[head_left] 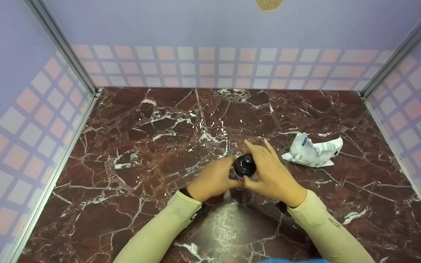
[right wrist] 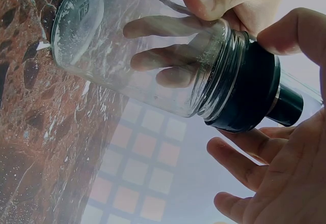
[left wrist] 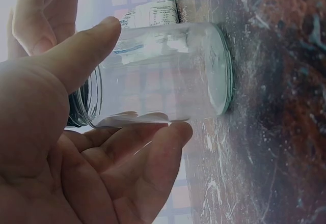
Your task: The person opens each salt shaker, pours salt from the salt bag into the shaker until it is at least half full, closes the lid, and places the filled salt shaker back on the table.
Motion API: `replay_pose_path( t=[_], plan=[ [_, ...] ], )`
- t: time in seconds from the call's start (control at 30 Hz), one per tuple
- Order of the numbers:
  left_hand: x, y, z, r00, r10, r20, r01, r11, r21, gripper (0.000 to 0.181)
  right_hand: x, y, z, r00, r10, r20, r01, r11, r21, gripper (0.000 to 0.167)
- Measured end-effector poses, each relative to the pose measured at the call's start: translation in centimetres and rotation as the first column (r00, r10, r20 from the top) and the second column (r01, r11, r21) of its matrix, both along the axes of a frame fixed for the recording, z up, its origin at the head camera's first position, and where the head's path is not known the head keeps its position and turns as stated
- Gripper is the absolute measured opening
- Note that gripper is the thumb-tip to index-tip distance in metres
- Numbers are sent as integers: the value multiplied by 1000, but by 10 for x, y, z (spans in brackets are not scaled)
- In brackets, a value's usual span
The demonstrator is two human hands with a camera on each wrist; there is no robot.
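Observation:
A clear glass jar stands on the marbled tabletop. A black lid with a raised knob is fitted at its mouth. My left hand grips the jar's side, the thumb near the neck and the other fingers round the far side, seen through the glass in the right wrist view. At the top, my right hand holds the black lid between thumb and forefinger, its other fingers spread apart. White residue clings to the jar's inside, mostly near the base.
A crumpled white plastic packet with print lies to the right of the hands. White specks are scattered over the dark red marbled tabletop. Purple tile-patterned panels enclose the back and both sides.

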State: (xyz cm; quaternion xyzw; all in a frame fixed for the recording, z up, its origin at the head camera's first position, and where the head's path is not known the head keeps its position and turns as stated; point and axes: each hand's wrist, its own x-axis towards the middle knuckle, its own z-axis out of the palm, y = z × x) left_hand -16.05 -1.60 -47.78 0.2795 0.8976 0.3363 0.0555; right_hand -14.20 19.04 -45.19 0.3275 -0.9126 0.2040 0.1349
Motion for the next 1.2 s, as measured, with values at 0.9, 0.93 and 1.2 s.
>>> replay_pose_path(
  t=[0.9,0.93,1.2],
  plan=[
    [2,2,2,995,48,89,-39,994,-105,80,33,100,2,958,-278,-68,265,952,-154,73],
    [2,3,2,995,47,91,-37,994,-106,80,35,106,-2,953,-292,-76,280,950,-140,71],
    [2,2,1,995,34,89,-28,997,-78,79,52,146,-28,918,-388,-80,389,921,9,64]
  ],
)
